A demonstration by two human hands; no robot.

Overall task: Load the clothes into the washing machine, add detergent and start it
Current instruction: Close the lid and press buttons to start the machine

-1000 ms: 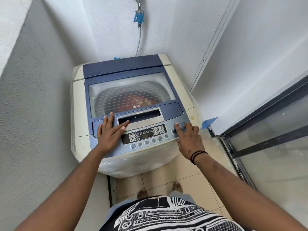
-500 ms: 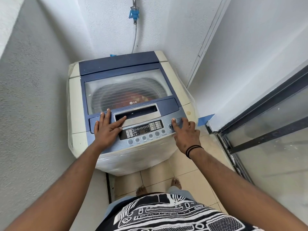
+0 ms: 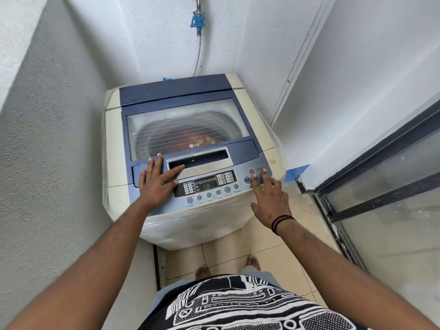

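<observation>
- Last step in hand by the look of it: lid (image 3: pixel 188 129) shut, reddish clothes (image 3: pixel 190 139) dimly visible through the clear window, so loading judged done; detergent not checkable from here.
- Right hand (image 3: pixel 269 198) hovering at the right end of the control panel (image 3: pixel 209 184), fingers straight and spread, index tip just beside the start/pause button (image 3: pixel 247 180); actual contact impossible to tell.
- Power button (image 3: pixel 251 171) just above that fingertip, uncovered.
- Left hand (image 3: pixel 157 179) laid flat on the left part of the panel and the lid's front edge, fingers straight and slightly fanned, thumb across the silver handle recess (image 3: pixel 198 160); holding nothing.
- Next move likely a short, firm press with one fingertip squarely on the round start/pause button, taking care not to catch the power button close by.
- Small digits glowing faintly on the display (image 3: pixel 206 185); too small to read.
- Top-loading washing machine (image 3: pixel 114 163) standing in a narrow corner between white walls, cream body, blue top, thin clear plastic film wrapped round the sides.
- Inlet hose (image 3: pixel 198 53) dropping from a blue tap fitting (image 3: pixel 197 21) to the machine's back.
- Glass door (image 3: pixel 390 186) with dark frame at right.
</observation>
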